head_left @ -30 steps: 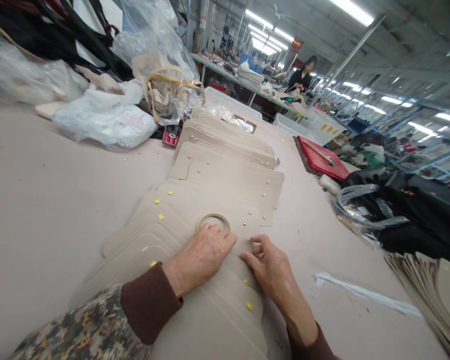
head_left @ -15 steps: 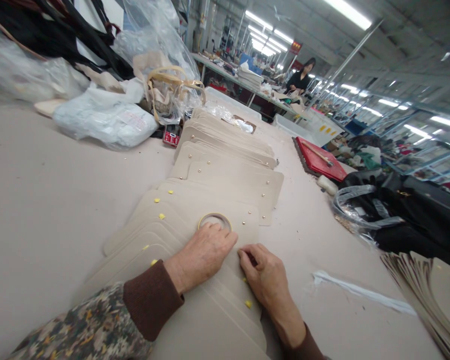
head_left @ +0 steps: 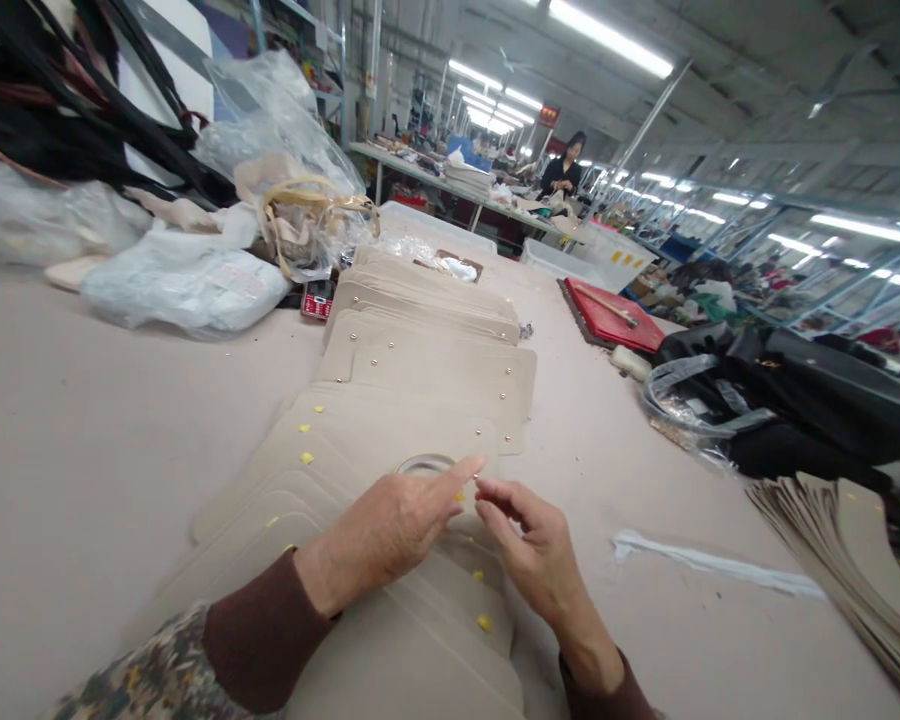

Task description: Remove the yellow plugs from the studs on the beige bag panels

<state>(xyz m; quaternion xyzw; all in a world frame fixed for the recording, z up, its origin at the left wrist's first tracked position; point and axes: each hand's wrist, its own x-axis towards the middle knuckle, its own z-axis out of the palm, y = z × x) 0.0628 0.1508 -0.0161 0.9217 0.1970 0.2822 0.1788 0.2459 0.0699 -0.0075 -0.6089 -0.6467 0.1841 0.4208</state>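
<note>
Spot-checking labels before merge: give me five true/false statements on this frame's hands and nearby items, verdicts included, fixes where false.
1. The left hand partly hides the tape roll from view. True.
2. The right hand wears a thick glove. False: the right hand is bare.
3. Several yellow tabs sit on the beige panels. True.
4. The white strip lies between the two hands. False: the white strip lies off to the right of the right hand.
5. A wooden-handled tool lies on the red slab. True.
</note>
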